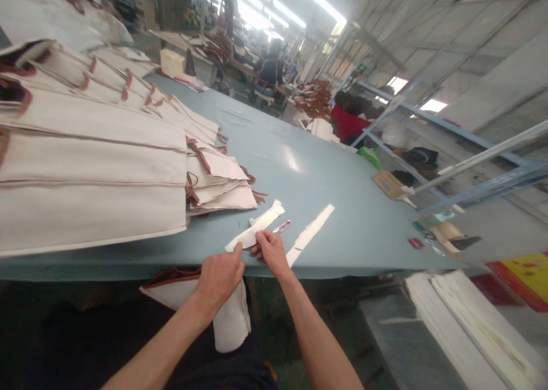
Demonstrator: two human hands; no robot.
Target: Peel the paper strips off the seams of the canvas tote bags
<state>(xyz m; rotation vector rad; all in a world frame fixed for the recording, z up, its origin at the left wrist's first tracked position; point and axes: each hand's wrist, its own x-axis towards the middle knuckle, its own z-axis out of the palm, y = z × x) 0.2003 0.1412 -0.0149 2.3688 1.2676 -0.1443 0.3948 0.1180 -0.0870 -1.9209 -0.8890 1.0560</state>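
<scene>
Both hands are held close together at the near edge of the blue-green table (295, 187). By the left hand (220, 277), an index fingertip is set on the lower end of a white strip (262, 223), the other fingers curled under; whether anything is gripped in them cannot be told. By the right hand (271, 252), thumb and bent fingers are held at the strip's right side, and whether it is pinched there cannot be made out. On the tabletop, the strip is laid aslant, pink-handled snips (282, 226) just beside it, a second white strip (311, 233) farther right. Leftward, brown-trimmed cream fabric pieces (98, 164) are piled.
</scene>
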